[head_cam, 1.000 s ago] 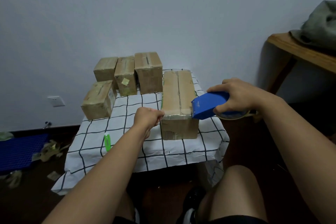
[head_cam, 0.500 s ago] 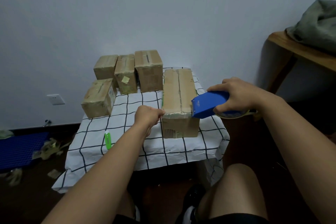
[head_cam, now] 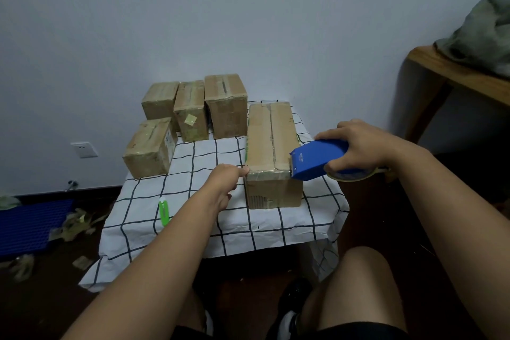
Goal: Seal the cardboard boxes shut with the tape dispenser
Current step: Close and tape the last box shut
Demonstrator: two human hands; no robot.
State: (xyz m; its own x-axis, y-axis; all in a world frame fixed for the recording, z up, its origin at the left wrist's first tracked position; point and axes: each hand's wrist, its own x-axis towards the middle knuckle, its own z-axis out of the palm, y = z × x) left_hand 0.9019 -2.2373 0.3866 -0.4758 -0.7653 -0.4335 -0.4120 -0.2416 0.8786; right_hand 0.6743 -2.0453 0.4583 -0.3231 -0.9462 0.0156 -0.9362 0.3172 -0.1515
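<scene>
A: Where is our box now?

B: The long box lies on the checked cloth, near our side of the table; four small boxes stand behind it, close to the wall.

A: What are our hands doing?

B: Our right hand is wrapped round the blue tape dispenser; its front edge touches the box's near right corner; a strip of tape seems to run across the near edge of the top. Our left hand is curled, and its fingertips press on the near left corner; we cannot tell if it pinches the tape end there.

A: Is the box hard to handle?

B: We think it is light, because it is only cardboard; it may slide on the cloth when we pull the tape; so we hold it down at the corner. The walls are stiff, but the top flaps can bend in if we push too hard in the middle.

A: And the dispenser?

B: It is hard plastic, so we can grip it tight by the handle, over the roll; the front has a sharp cutter, we guess, so we keep our fingers away from it. Tape is sticky and thin; it can twist or crease.

A: What else is there?

B: A green knife lies on the cloth, well apart from the box.
</scene>
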